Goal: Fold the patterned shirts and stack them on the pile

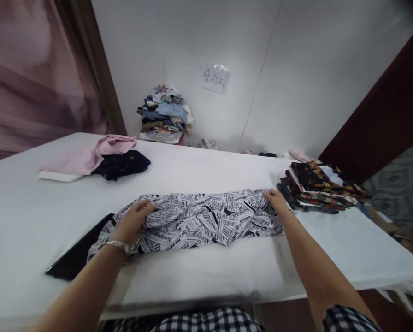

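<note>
A black-and-white newsprint-patterned garment [199,220] lies crumpled in a long strip across the white table [26,207] in front of me. My left hand [134,217], with a metal bracelet at the wrist, grips the fabric at its left end. At the right end my right hand [276,200] pinches the garment's far edge. Both forearms reach out from the bottom of the view.
A stack of folded dark patterned clothes [317,186] sits at the right, close to my right hand. A pink cloth [92,154] and a dark navy cloth [123,163] lie at the back left. A black flat board [77,256] pokes out under the garment. A clothes pile [167,113] stands by the wall.
</note>
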`<action>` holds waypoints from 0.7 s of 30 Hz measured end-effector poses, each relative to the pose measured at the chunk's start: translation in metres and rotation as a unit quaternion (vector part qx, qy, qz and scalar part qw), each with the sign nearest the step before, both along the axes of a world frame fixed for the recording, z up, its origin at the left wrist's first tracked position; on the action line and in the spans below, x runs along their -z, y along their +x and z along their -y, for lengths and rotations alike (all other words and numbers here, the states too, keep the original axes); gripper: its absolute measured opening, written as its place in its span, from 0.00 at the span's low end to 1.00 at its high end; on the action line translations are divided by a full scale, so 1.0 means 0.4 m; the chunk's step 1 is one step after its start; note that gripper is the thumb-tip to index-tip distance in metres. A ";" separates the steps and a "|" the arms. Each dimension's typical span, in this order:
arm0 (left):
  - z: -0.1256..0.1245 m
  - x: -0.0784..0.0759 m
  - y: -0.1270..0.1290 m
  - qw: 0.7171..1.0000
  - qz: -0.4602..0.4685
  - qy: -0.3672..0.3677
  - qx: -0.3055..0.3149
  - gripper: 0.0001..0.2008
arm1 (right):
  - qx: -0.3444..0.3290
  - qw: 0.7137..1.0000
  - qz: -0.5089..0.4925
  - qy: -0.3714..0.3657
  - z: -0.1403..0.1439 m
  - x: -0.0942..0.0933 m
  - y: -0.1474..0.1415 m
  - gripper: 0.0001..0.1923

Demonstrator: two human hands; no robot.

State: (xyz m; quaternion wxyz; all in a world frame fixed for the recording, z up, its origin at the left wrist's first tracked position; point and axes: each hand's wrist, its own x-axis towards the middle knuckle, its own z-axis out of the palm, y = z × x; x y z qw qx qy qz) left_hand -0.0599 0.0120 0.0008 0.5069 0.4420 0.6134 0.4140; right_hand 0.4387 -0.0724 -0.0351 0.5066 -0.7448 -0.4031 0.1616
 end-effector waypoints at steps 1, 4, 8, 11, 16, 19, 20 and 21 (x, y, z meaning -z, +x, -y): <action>-0.001 0.004 0.003 0.996 -0.084 0.023 0.013 0.24 | 0.000 1.000 0.006 -0.003 -0.002 0.000 -0.001 0.23; -0.014 0.013 0.007 0.978 -0.189 0.085 0.029 0.28 | 0.006 1.000 0.026 -0.007 -0.007 -0.003 0.003 0.23; -0.054 0.006 -0.005 0.997 0.004 0.073 -0.037 0.32 | 0.029 0.997 0.063 -0.019 -0.013 -0.012 0.019 0.23; -0.071 0.002 -0.021 0.995 0.062 0.036 -0.066 0.30 | 0.025 0.995 0.092 -0.038 -0.015 -0.015 0.027 0.20; -0.045 0.019 -0.033 0.996 -0.008 0.088 -0.021 0.24 | 0.013 0.980 0.180 -0.080 -0.014 0.006 0.033 0.21; -0.034 0.028 -0.021 0.950 -0.220 0.182 0.124 0.29 | 0.014 0.976 0.197 -0.094 -0.013 0.019 0.035 0.21; -0.036 0.029 -0.014 0.919 -0.292 0.210 0.164 0.27 | 0.017 0.975 0.200 -0.095 -0.013 0.021 0.035 0.21; -0.041 0.028 -0.006 0.891 -0.345 0.228 0.190 0.23 | 0.020 0.974 0.203 -0.096 -0.014 0.022 0.035 0.21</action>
